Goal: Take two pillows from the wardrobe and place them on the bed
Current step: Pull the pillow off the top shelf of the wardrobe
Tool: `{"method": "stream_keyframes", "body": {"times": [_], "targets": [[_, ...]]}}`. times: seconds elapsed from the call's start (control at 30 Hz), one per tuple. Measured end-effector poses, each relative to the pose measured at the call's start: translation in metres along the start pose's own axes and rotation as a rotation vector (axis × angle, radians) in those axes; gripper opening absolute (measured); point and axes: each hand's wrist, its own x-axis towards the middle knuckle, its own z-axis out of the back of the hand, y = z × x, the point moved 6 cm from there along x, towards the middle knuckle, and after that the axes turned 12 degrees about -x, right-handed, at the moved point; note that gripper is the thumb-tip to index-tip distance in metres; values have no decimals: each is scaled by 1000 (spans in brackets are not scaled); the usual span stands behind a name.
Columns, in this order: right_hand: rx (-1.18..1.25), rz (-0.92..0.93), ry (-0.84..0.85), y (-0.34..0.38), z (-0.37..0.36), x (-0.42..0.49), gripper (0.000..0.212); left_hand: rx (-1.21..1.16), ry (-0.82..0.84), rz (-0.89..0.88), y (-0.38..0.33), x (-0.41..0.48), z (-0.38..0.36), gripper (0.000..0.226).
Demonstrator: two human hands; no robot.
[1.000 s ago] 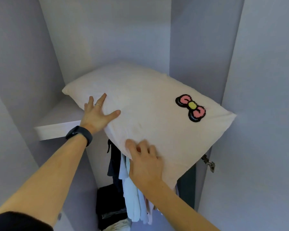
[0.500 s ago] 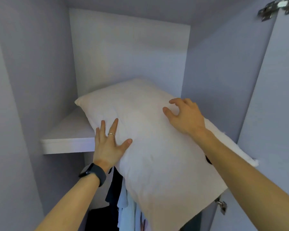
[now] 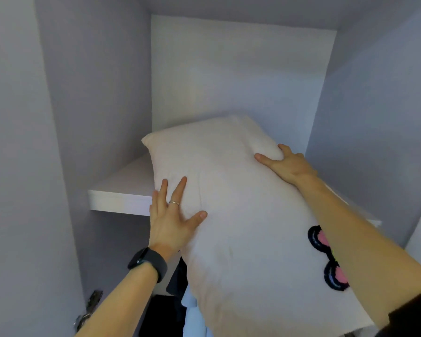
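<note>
A white pillow (image 3: 241,215) with a pink and black bow patch (image 3: 322,242) lies on the wardrobe shelf (image 3: 122,190). Its near end hangs well out over the shelf's front edge. My left hand (image 3: 173,222) presses against the pillow's left side, fingers spread and thumb dug into the top. My right hand (image 3: 287,164) reaches across to the far right edge, with the fingers curled over it. My right forearm covers part of the bow. No second pillow and no bed are in view.
The wardrobe's side walls close in on the left (image 3: 95,117) and right (image 3: 374,117) of the shelf. Dark and light blue clothes (image 3: 182,295) hang below the shelf. A metal door hinge (image 3: 88,310) sits at the lower left.
My right hand went from the pillow's near underside to its top, then further back to the far right edge. The pillow has slid towards me. My left hand stays on its left side.
</note>
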Motion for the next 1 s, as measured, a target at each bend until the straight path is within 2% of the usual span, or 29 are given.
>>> {"method": "stream_keyframes", "body": {"times": [0.13,0.27,0.37,0.47,0.6,0.73,0.83,0.93,1.0], "targets": [[39,-31,-98,-11,-4,-5,119,-37,-112,103,-4,-8,4,102],[60,-33,-211,-17,-6,-27,120,-242,-31,266,-6,-12,6,110],[119,-54,-268,-22,-6,-49,115,-415,19,323,-13,-4,12,97],[255,-84,-314,-28,-13,-76,113,-550,-39,350,-18,5,27,77],[539,-130,-309,-48,-32,-111,125,-566,-53,367,-6,11,46,90],[769,-91,-212,-56,-48,-148,113,-585,97,325,-3,9,57,94],[853,-149,-168,-69,-66,-181,114,-622,275,311,-4,9,62,103],[886,-217,-175,-85,-86,-220,116,-573,410,315,3,1,64,95],[892,-263,-189,-99,-100,-250,108,-553,480,315,9,-11,59,92]]}}
